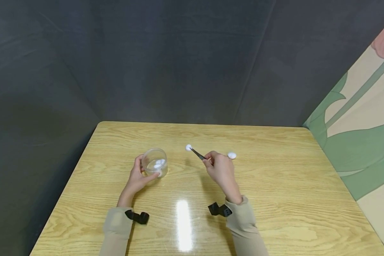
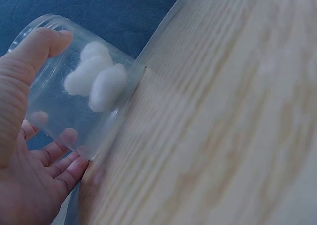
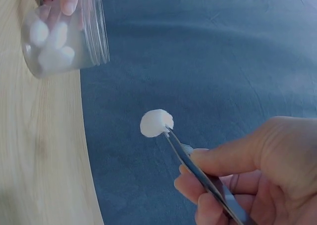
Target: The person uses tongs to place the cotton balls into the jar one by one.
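Observation:
My left hand (image 1: 139, 180) grips a clear plastic jar (image 2: 54, 106) around its side, thumb on one side and fingers on the other. The jar stands on the table with its mouth up and no lid on it. Several white cotton balls (image 2: 89, 76) lie inside at the bottom. My right hand (image 1: 222, 170) pinches a pair of metal tweezers (image 3: 198, 171) between thumb and fingers. Their tips hold one cotton ball (image 3: 156, 123) in the air, to the right of the jar. Another cotton ball (image 1: 232, 155) lies on the table just beyond the right hand.
The wooden table (image 1: 291, 170) has a light grain and a bright reflection near its front. A dark cloth (image 1: 179, 64) hangs behind it and on the left. A floral curtain (image 1: 364, 142) borders the right side. Small black cameras sit at both wrists.

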`<state>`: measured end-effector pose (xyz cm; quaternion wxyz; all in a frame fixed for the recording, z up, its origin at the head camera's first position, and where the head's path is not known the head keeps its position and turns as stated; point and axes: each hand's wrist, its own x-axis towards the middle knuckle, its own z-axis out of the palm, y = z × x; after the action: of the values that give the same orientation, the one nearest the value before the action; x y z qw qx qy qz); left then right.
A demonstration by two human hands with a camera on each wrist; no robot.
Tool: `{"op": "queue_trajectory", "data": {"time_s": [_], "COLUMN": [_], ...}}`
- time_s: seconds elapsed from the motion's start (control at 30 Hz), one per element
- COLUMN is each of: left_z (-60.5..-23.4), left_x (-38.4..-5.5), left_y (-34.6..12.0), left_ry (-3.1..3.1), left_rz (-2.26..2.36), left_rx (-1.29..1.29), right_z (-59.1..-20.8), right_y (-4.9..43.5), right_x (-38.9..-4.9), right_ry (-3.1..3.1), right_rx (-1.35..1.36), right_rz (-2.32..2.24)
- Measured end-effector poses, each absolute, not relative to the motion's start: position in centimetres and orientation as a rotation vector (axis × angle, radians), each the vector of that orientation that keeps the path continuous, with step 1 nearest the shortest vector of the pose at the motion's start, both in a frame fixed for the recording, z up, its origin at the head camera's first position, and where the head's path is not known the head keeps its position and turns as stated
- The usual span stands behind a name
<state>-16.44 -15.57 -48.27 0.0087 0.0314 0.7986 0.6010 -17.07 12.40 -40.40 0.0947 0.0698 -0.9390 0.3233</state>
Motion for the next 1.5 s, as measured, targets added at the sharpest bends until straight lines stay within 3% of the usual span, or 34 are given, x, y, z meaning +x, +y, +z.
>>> {"op": "queue_trajectory", "data": {"time_s": [0.3, 0.57, 1.5], "left_z": [-48.5, -51.9, -51.4], "left_x": [-16.5, -17.8, -17.6], "left_y": [-15.6, -16.5, -16.3], "left_ry": [2.499, 2.534, 2.53], "left_rz": [1.863, 1.87, 1.873], "left_rx": [0.098, 0.104, 0.088], "right_z": [-40.2, -40.1, -41.0], "right_y": [11.4, 10.5, 6.3], "right_x": [-16.9, -16.9, -16.8], "right_ry": [-2.785, -2.79, -2.776], "right_rx": [0.238, 0.278, 0.489], "right_rz": [0.964, 0.979, 0.947]}}
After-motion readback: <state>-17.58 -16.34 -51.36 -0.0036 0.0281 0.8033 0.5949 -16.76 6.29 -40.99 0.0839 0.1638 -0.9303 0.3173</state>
